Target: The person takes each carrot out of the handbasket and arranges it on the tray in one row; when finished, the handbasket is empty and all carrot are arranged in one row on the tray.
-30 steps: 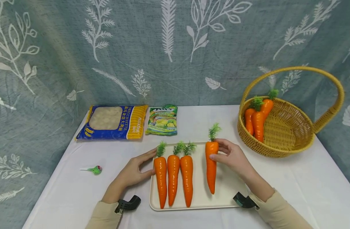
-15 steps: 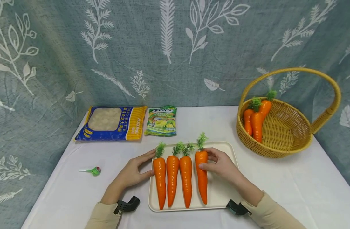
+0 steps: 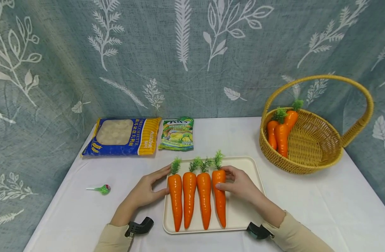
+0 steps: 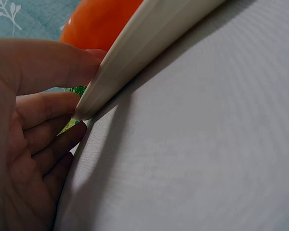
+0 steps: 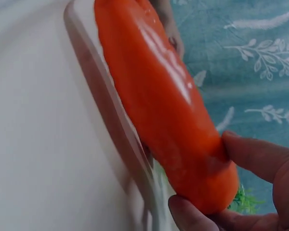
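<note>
An off-white tray [image 3: 239, 217] bears a row of orange carrots with green tops. My right hand [image 3: 239, 183] pinches the rightmost carrot [image 3: 220, 199] near its top, between thumb and fingers. In the right wrist view this carrot [image 5: 159, 96] slants across the picture, tilted against the tray surface [image 5: 33, 125]; whether its upper end touches the tray I cannot tell. At the tray's left edge, my left hand [image 3: 148, 189] rests with thumb and fingertips against the rim. The left wrist view has the thumb touching the tray's side wall [image 4: 130, 53], the fingers fairly straight beside the corner.
A wicker basket [image 3: 334, 154] with a tall handle stands at right, holding several carrots [image 3: 283, 136]. Behind the tray lie a blue and yellow pasta bag [image 3: 123, 136] and a green candy bag [image 3: 177, 134]. A lollipop [image 3: 104, 189] lies at left. A patterned curtain [image 3: 186, 87] hangs behind.
My right hand has moved left and down with its carrot, from the tray's right part to beside the other carrots. The left hand has stayed at the tray's edge.
</note>
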